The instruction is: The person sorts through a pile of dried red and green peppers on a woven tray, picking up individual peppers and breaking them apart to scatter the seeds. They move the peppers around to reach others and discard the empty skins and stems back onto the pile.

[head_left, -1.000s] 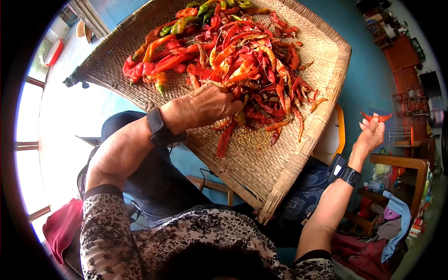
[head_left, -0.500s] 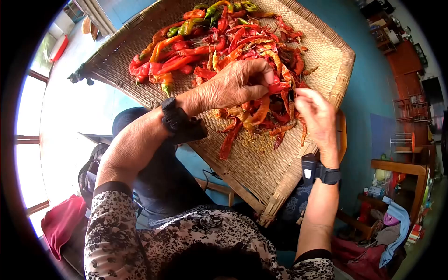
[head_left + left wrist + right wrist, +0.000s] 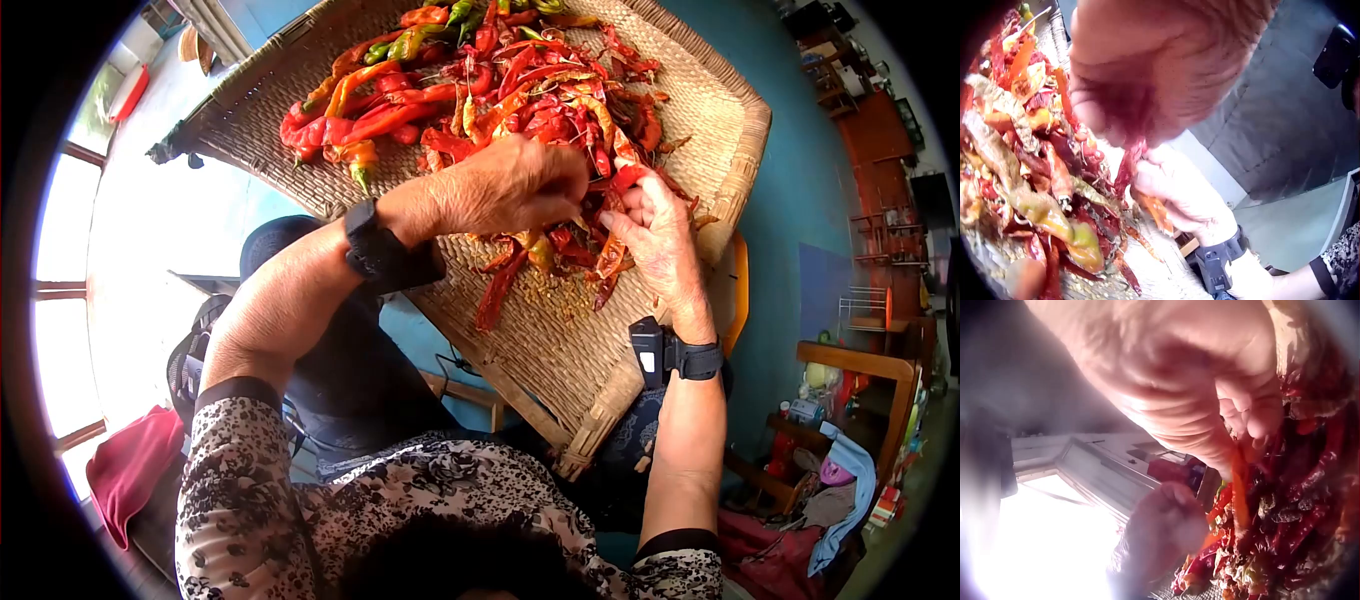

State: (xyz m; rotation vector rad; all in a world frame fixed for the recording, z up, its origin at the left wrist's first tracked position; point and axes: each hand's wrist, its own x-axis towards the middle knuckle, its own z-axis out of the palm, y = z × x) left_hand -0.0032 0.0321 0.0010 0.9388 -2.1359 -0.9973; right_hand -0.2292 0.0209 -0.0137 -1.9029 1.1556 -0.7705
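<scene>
A pile of dried red chili peppers point(image 3: 545, 110) lies on a woven tray point(image 3: 720, 120). Over its near side is my left hand point(image 3: 510, 185), its fingers curled. In the left wrist view a shrivelled red chili pepper point(image 3: 1126, 170) runs from those fingertips toward my right hand point(image 3: 657, 245). That right hand pinches a red chili pepper point(image 3: 627, 178) between thumb and fingers. From the right wrist, an orange-red chili pepper point(image 3: 1241, 494) hangs from the right fingertips, with my left hand point(image 3: 1166, 531) blurred beside it. Loose seeds point(image 3: 550, 300) are scattered on the weave below.
Glossy red chilies point(image 3: 375, 125) and green ones point(image 3: 410, 42) lie at the tray's far left. The tray sits over the person's lap, its near corner point(image 3: 575, 455) close to the body. A wooden chair point(image 3: 860, 365) with cloths stands at the right.
My right hand came in from the far right with a red chili to beside my left hand. The left hand rose off the pile, and the two now work close together.
</scene>
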